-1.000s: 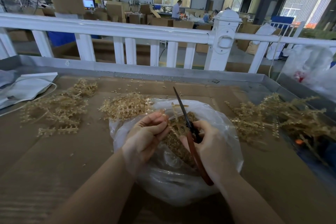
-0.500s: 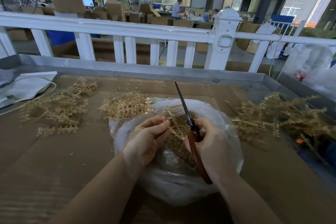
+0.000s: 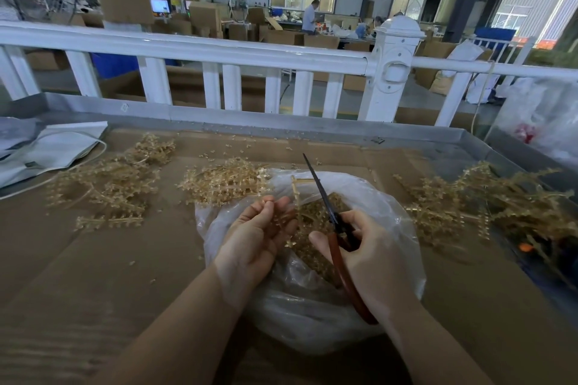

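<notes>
A clear plastic bag lies open on the cardboard-covered table, holding a heap of small golden plastic pieces. My left hand hovers over the bag's mouth, fingers curled round a golden sprue strip that sticks up from it. My right hand grips scissors with red-brown handles; the blades point up and away, shut, just right of the strip.
Piles of golden sprues lie at the left, at the centre behind the bag and at the right. White sheets sit at the far left. A metal rim and white railing bound the table's far side.
My left hand has turned more palm-up and loosened round the strip. The scissors have tilted slightly and stay beside the strip. The bag has not moved.
</notes>
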The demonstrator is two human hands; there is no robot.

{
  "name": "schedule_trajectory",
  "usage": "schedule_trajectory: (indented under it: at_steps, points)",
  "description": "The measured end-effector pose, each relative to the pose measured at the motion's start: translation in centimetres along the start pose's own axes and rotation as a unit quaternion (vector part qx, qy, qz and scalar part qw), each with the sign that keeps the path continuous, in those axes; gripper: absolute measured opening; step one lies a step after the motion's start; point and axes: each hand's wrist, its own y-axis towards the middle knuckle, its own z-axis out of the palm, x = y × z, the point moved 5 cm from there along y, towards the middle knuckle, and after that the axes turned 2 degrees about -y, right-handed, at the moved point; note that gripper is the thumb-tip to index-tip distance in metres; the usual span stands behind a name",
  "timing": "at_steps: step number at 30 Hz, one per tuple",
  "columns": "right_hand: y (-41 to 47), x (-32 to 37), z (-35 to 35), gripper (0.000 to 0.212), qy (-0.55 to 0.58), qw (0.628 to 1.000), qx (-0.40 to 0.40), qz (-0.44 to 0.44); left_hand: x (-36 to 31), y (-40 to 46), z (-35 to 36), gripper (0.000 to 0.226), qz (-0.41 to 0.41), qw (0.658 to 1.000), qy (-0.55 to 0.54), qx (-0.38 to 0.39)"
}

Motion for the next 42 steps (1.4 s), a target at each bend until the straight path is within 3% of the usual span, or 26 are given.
schedule_trajectory:
  at_steps: [8, 18, 24, 34, 42]
  points:
    - [0.3, -0.5, -0.1, 0.021, 0.069, 0.996, 0.028, 0.050, 0.0, 0.1, -0.1, 0.018, 0.003, 1.000, 0.004, 0.001]
    - [0.1, 0.2, -0.3, 0.023, 0.024, 0.999, 0.021, 0.023, 0.0, -0.4, 0.2, 0.009, 0.038, 0.993, 0.116, 0.002]
    - [1.1, 1.4, -0.5, 0.023, 0.088, 0.996, 0.016, 0.011, 0.0, -0.8, 0.9, 0.014, 0.049, 0.981, 0.190, 0.013]
    - [0.4, 0.7, 0.7, 0.020, 0.008, 0.999, 0.050, 0.016, -1.0, -0.7, 1.1, 0.013, 0.082, 0.953, 0.288, -0.044]
    - [0.3, -0.2, 1.4, 0.021, -0.008, 0.997, 0.075, 0.031, -1.3, -0.7, 0.9, 0.031, 0.056, 0.955, 0.292, -0.005]
